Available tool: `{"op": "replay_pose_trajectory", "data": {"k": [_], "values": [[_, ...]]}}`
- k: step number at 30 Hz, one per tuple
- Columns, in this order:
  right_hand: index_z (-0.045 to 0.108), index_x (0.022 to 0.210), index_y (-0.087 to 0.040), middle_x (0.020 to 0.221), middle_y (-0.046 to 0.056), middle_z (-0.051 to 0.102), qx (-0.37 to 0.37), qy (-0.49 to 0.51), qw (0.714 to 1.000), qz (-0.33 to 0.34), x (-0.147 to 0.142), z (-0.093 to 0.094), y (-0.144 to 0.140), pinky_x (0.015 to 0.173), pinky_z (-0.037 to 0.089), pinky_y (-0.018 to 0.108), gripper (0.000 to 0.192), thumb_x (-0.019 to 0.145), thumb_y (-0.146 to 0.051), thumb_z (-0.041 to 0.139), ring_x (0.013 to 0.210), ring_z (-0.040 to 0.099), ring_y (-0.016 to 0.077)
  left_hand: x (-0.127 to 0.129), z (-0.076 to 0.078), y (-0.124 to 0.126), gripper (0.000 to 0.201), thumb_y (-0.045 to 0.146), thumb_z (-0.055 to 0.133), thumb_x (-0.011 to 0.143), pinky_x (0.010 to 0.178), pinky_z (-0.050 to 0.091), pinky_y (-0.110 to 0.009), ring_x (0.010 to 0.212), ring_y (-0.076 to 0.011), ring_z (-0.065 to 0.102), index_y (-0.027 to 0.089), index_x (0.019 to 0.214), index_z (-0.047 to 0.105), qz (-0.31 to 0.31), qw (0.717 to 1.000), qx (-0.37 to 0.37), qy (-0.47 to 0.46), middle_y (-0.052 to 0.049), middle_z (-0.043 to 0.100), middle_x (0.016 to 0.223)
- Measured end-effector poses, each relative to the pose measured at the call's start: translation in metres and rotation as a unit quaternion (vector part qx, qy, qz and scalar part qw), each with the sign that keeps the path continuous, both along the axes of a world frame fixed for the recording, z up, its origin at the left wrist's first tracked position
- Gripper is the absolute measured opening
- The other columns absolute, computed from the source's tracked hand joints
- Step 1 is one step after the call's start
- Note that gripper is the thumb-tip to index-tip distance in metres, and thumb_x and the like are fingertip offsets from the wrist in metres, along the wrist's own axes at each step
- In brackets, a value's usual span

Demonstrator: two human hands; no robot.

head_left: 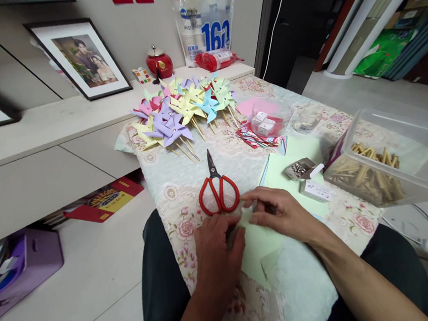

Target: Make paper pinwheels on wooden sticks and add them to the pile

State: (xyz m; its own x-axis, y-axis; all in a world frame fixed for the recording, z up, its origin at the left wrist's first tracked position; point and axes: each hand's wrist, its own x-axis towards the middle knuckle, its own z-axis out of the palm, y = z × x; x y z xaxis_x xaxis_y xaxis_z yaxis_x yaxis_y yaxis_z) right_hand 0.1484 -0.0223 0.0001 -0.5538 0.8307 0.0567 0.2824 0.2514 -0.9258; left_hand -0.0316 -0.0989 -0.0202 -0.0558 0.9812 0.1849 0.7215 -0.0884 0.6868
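A pale green paper square (258, 249) lies on the flowered tablecloth (178, 184) at the near edge. My left hand (218, 248) presses on its left side with fingers curled. My right hand (279, 212) pinches the sheet's upper edge with thumb and forefinger. Red-handled scissors (218, 190) lie shut just beyond both hands, blades pointing away. A stack of light green sheets (293, 165) rests right of the scissors, partly under my right hand.
Many finished paper pinwheels (182, 110) on sticks crowd the far table. A clear tub of wooden sticks (388, 164), small pin boxes (306, 172), a bowl (270, 117) and a glass (306, 120) stand at right. A cabinet (47, 161) runs along the left.
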Motion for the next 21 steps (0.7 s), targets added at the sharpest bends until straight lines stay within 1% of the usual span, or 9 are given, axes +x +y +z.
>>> {"op": "replay_pose_trajectory", "data": {"k": [2,4,5,8,10,12,16,19,21], "values": [[0.07,0.113,-0.02,0.093,0.005,0.069,-0.005,0.013,0.999,-0.052,0.004,-0.001,0.002,0.056,0.042,0.024,0.035,0.088,-0.043,0.067,0.063,0.053,0.0116,-0.003,0.002,-0.004,0.03,0.02,0.063,0.081,0.084,0.05,-0.046,0.099,-0.0281,0.062,0.021,0.112,0.063,0.017,0.999,0.034,0.02,-0.009,0.068,0.106],[0.071,0.108,-0.019,0.085,0.005,0.069,-0.012,0.029,0.996,-0.089,0.008,-0.002,0.003,0.059,0.043,0.026,0.032,0.088,-0.044,0.066,0.066,0.055,0.0139,-0.007,0.005,-0.012,0.038,0.017,0.061,0.082,0.089,0.051,-0.047,0.107,-0.0289,0.061,0.018,0.12,0.059,0.009,0.995,0.087,0.053,-0.012,0.065,0.116],[0.071,0.104,-0.019,0.082,0.004,0.068,-0.016,0.038,0.994,-0.099,0.009,-0.003,0.004,0.059,0.044,0.026,0.031,0.088,-0.044,0.066,0.066,0.056,0.0144,-0.009,0.006,-0.016,0.035,0.015,0.059,0.084,0.09,0.051,-0.045,0.108,-0.0281,0.06,0.018,0.119,0.059,-0.015,0.991,0.115,0.072,-0.013,0.065,0.116],[0.072,0.098,-0.019,0.074,0.002,0.066,-0.018,0.061,0.991,-0.117,0.01,-0.003,0.004,0.056,0.042,0.026,0.028,0.087,-0.045,0.067,0.061,0.054,0.0136,-0.017,0.009,-0.031,0.027,0.008,0.054,0.086,0.092,0.05,-0.041,0.109,-0.0256,0.062,0.018,0.109,0.064,-0.146,0.962,0.187,0.133,-0.009,0.07,0.111],[0.072,0.095,-0.019,0.071,0.001,0.065,-0.021,0.075,0.99,-0.122,0.008,-0.003,0.003,0.053,0.04,0.025,0.027,0.087,-0.044,0.067,0.058,0.052,0.0126,-0.021,0.008,-0.037,0.031,0.004,0.049,0.088,0.098,0.047,-0.041,0.112,-0.0248,0.062,0.018,0.111,0.065,-0.217,0.934,0.216,0.183,-0.005,0.073,0.112],[0.072,0.094,-0.018,0.071,0.001,0.065,-0.024,0.086,0.989,-0.121,0.006,-0.002,0.002,0.053,0.04,0.025,0.026,0.086,-0.043,0.067,0.057,0.051,0.012,-0.023,0.008,-0.038,0.035,0.002,0.042,0.091,0.102,0.045,-0.042,0.114,-0.0242,0.063,0.016,0.114,0.065,-0.257,0.912,0.227,0.225,-0.004,0.074,0.115],[0.071,0.094,-0.018,0.072,0.001,0.066,-0.031,0.086,0.989,-0.113,0.005,-0.004,0.001,0.053,0.04,0.024,0.025,0.086,-0.042,0.068,0.058,0.052,0.0118,-0.019,0.006,-0.031,0.034,0.008,0.037,0.097,0.098,0.048,-0.044,0.109,-0.0259,0.066,0.012,0.115,0.065,-0.269,0.897,0.239,0.254,-0.007,0.074,0.112],[0.071,0.097,-0.018,0.075,0.001,0.068,-0.039,0.073,0.992,-0.095,0.008,-0.006,0.002,0.055,0.042,0.024,0.026,0.088,-0.041,0.067,0.06,0.054,0.012,-0.014,0.005,-0.026,0.03,0.008,0.04,0.096,0.092,0.052,-0.043,0.098,-0.0247,0.069,0.012,0.111,0.065,-0.257,0.906,0.244,0.232,-0.007,0.076,0.1],[0.071,0.1,-0.018,0.081,0.003,0.071,-0.04,0.063,0.995,-0.068,0.01,-0.005,0.003,0.06,0.045,0.025,0.026,0.09,-0.041,0.065,0.066,0.058,0.0136,-0.013,0.003,-0.024,0.026,0.008,0.043,0.096,0.089,0.053,-0.04,0.092,-0.0228,0.069,0.012,0.107,0.066,-0.25,0.917,0.24,0.197,-0.007,0.075,0.094]]}}
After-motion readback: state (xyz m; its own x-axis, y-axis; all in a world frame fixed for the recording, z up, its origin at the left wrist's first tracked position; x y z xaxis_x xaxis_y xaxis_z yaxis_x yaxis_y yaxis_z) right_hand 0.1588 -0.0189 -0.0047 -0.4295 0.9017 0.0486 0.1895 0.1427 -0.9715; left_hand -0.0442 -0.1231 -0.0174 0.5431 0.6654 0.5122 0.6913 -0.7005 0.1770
